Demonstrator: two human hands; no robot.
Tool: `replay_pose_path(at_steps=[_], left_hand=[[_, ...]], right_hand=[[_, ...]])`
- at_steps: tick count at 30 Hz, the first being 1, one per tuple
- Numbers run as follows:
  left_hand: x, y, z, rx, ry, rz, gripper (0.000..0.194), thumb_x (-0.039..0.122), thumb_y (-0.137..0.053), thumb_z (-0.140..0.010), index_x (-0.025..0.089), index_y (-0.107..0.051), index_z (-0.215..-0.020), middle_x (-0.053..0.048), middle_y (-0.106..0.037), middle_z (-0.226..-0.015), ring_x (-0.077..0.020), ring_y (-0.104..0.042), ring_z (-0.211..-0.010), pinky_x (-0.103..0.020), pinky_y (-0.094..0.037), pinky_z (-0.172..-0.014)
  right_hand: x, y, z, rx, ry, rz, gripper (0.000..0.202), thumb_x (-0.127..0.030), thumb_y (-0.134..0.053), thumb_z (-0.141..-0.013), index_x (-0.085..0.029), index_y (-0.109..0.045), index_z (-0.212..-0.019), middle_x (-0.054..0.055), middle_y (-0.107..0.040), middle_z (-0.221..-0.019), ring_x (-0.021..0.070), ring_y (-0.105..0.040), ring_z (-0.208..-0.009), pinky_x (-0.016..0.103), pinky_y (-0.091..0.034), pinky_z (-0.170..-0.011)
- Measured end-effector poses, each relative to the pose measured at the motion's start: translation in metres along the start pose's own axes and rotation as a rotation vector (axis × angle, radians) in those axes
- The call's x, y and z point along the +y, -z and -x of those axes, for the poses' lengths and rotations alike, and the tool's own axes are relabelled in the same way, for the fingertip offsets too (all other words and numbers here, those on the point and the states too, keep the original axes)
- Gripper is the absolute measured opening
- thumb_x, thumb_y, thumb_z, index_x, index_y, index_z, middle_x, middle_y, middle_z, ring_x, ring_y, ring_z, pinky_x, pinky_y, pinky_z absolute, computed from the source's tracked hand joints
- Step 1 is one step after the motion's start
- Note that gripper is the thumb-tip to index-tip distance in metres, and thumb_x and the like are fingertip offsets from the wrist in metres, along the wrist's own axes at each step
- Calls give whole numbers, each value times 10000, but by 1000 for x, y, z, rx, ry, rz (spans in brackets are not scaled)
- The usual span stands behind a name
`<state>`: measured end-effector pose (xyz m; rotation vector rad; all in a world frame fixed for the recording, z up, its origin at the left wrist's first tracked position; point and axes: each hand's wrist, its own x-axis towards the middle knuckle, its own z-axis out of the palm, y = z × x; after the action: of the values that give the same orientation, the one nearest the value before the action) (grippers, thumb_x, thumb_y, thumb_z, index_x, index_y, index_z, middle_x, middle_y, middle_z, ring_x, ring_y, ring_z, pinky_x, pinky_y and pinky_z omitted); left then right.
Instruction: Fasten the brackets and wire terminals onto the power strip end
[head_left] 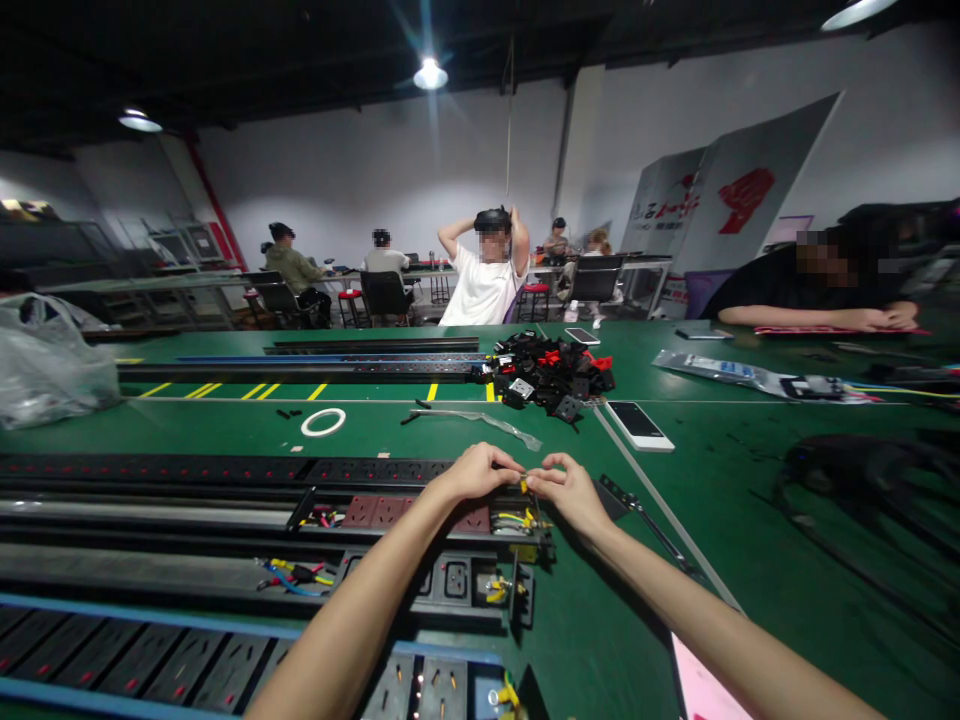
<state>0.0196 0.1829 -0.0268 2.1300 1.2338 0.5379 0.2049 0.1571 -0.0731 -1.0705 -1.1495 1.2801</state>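
My left hand (pixel 478 473) and my right hand (pixel 568 492) meet fingertip to fingertip above the right ends of the long black power strips. Both pinch at a small piece with a yellow part (pixel 524 485), too small to make out. Just below the fingers, a strip with dark red sockets (pixel 388 511) shows yellow-green wires (pixel 516 521) at its end. Nearer me lies a strip with black sockets (pixel 454 578), its end plate (pixel 520 592) upright beside yellow-sleeved terminals (pixel 496 590). My left forearm covers part of these strips.
A heap of black and red socket parts (pixel 555 375) sits beyond my hands, with a phone (pixel 640 426) to its right. A white tape roll (pixel 323 422), a plastic bag (pixel 52 360) and black cables (pixel 847 520) lie around. Several people sit beyond and at the right.
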Motion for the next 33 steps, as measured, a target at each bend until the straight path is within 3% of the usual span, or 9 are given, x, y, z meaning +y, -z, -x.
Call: replay_pose_path(at_steps=[3,10,18,23,27,33], left_hand=[[-3,-1,-2,-13,-6,23,262,347,-642,-850,207,-783,-1021,-41,-765,-1044,-205,-688,-952,-271,-495,-892],[-6,-6,2,52,16,75,237,315,-695,-785,159,-773,-947,-49,-771,-956,-209,-690,-906,-264,-506,-825],[-5,-4,4,22,-18,139,203,314,-723,-766,147,-792,-859,-58,-774,-939,-209,-688,-967,-264,-483,-895],[-1,-6,5,41,-8,96,211,343,-729,-761,168,-796,-858,-56,-766,-1019,-223,-673,-1037,-267,-476,-918],[3,-7,8,49,-16,18,229,370,-689,-802,183,-793,-883,-39,-767,-994,-215,-681,-975,-270,-475,-915],[10,-5,13,30,-83,-107,255,356,-616,-882,252,-759,-1067,-31,-742,-1054,-207,-659,-998,-268,-471,-903]], right_hand=[[1,-4,-1,9,7,-16,583,-465,-890,-474,-240,-429,-751,6,-728,-704,208,-700,-649,361,-563,-678],[-2,-6,3,-6,41,-23,516,-395,-889,-496,-231,-434,-676,20,-738,-721,195,-686,-697,331,-527,-721],[-1,-1,6,-45,-9,-60,638,-465,-904,-444,-233,-327,-587,67,-753,-766,222,-687,-704,367,-526,-735],[2,-4,8,-31,-5,-73,635,-486,-898,-457,-240,-329,-595,59,-743,-763,226,-685,-734,354,-520,-741],[0,-4,10,-40,-7,-64,595,-488,-897,-460,-238,-385,-631,49,-747,-761,243,-700,-787,369,-521,-785],[-6,4,14,-34,-66,-35,557,-389,-888,-463,-236,-438,-752,18,-742,-809,208,-704,-686,362,-546,-712]])
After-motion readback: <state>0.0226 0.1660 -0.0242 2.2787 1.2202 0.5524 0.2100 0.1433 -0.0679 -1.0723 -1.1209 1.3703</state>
